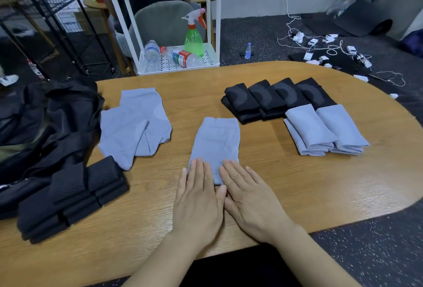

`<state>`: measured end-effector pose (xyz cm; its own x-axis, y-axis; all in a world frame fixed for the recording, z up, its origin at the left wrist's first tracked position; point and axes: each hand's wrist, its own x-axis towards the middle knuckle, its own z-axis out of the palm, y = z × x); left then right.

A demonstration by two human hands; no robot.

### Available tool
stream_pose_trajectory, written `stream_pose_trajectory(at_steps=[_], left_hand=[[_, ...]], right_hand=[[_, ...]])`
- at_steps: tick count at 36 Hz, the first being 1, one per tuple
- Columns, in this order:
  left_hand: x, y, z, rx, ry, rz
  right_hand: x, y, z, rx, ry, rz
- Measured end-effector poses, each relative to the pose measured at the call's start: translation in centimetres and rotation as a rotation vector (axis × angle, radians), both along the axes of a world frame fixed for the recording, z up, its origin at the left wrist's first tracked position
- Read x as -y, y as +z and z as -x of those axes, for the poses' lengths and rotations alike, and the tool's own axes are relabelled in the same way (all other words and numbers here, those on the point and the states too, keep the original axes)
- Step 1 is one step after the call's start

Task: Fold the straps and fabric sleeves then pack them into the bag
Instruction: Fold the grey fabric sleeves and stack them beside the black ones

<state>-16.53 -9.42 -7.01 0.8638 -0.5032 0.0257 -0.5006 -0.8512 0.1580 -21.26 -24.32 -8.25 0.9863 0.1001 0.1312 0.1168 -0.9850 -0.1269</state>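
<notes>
A grey fabric sleeve (215, 140) lies flat in the middle of the wooden table (297, 183). My left hand (198, 197) and my right hand (249, 197) rest side by side with straight fingers pressing its near edge. Unfolded grey sleeves (135, 124) lie in a loose pile to the left. Folded black sleeves (270, 97) and folded grey sleeves (325, 129) sit in rows at the right. Folded black perforated straps (75, 193) are stacked at the near left, next to the open black bag (45, 122) on the table's left end.
Behind the table stands a white cart (178, 58) holding a green spray bottle (194, 37) and water bottles. A grey chair sits behind it. Black wire racks stand at the far left. Chargers and white cables (325, 46) litter the floor at the right.
</notes>
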Motion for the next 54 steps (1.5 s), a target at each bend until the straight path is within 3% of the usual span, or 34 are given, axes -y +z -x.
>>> stream_pose_trajectory(at_steps=[9, 19, 28, 35, 41, 44, 49, 54], left_hand=[[-0.9, -1.1, 0.7, 0.037, -0.003, 0.043], [-2.1, 0.3, -0.1, -0.047, 0.001, 0.001], [-4.3, 0.2, -2.5, -0.075, -0.205, 0.097], [-3.8, 0.9, -4.2, -0.073, -0.243, 0.152], [0.1, 2.3, -1.3, 0.038, -0.077, 0.23], [2.9, 1.9, 0.3, 0.066, -0.012, 0.141], [5.0, 0.7, 1.0, 0.084, 0.004, 0.077], [4.8, 0.7, 0.5, 0.097, -0.032, 0.036]], right_hand=[[-1.2, -0.3, 1.1, 0.033, -0.04, 0.023], [-4.8, 0.3, 3.3, 0.083, -0.07, 0.0], [-7.1, 0.8, 3.6, 0.089, -0.148, -0.04], [-3.3, 3.0, 3.2, 0.179, -0.089, -0.243], [2.2, 3.6, 0.6, 0.35, -0.179, -0.111], [3.5, 3.2, -1.7, 0.316, -0.14, -0.013], [4.4, 2.0, -4.0, 0.091, -0.081, 0.072], [4.7, 1.4, -3.7, 0.075, -0.114, 0.101]])
